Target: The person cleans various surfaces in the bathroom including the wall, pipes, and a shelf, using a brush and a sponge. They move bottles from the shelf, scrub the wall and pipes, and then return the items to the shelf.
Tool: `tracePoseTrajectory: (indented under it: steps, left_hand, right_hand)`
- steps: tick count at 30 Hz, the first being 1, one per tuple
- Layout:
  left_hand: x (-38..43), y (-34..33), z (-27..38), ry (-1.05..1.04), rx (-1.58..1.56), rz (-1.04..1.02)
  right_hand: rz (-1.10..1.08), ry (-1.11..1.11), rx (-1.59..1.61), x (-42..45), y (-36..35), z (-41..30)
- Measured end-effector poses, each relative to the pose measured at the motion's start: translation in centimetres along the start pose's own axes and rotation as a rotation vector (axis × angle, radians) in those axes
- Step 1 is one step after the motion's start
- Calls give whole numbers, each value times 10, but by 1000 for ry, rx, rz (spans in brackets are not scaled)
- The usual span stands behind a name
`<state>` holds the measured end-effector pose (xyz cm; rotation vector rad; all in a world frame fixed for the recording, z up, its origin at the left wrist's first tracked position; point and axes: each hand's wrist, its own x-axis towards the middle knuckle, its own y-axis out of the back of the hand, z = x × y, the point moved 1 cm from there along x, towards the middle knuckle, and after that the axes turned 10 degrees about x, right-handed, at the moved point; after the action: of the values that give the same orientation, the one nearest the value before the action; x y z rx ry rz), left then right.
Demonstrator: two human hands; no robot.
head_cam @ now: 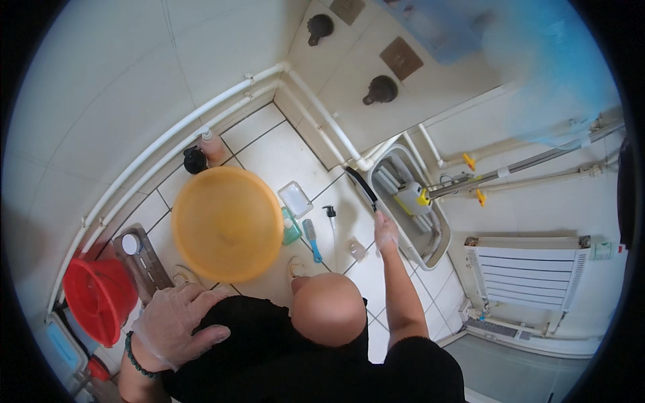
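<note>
My right hand, in a clear plastic glove, grips a long black tool, possibly a brush, beside the rim of a grey mop bucket. My left hand, also gloved and wearing a beaded bracelet, rests palm down on my black clothing with its fingers apart. Before me on the tiles stands a round yellow plastic basin. To its right lie a green bottle, a clear plastic tray, a blue-handled brush and a black-topped pump dispenser head.
A flat mop stands in the grey bucket, its pole slanting right. A red bucket and a grey-brown plastic stool are at left. White pipes run along the walls; a radiator hangs at right. A pink pump bottle stands behind the basin.
</note>
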<state>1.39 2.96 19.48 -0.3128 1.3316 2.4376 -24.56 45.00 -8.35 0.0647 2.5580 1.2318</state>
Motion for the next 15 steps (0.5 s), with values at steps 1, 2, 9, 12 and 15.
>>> tracePoseTrajectory:
  steps: [1, 2, 9, 12, 15]
  left_hand:
    - [0, 1, 2, -5, -7, 16]
    - [-1, 4, 5, -28, -1, 53]
    - [-6, 3, 17, -167, -100, 168]
    - [-14, 0, 13, -178, -90, 207]
    - [-21, -1, 10, -177, -31, 292]
  right_hand:
    - [8, 96, -128, -9, 22, -10]
    - [14, 112, -136, -13, 43, -25]
    - [15, 329, -306, 0, 122, -99]
    - [-127, 365, -273, 11, 102, -92]
    - [-170, 293, -353, 12, 80, -111]
